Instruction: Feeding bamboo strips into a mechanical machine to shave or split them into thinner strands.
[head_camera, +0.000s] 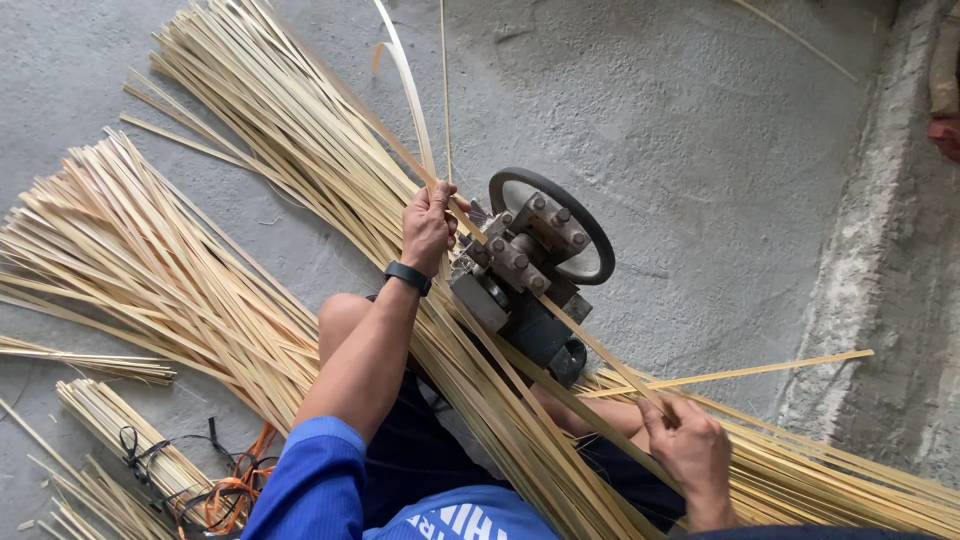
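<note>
My left hand (429, 222), with a black wristband, is closed around thin bamboo strips (412, 95) that curve upward just left of a small metal machine (525, 270) with a black wheel and bolted rollers. My right hand (690, 445) grips one long bamboo strip (600, 350) on the machine's near right side; that strip runs diagonally into the rollers. Beneath both arms a thick layer of bamboo strips (300, 150) lies across my lap and the floor.
A fanned bundle of strips (130, 260) lies on the grey concrete floor at left. Smaller tied bundles (120, 430) sit at lower left beside orange and black cords (225, 490). A rough concrete curb (860, 260) runs down the right side.
</note>
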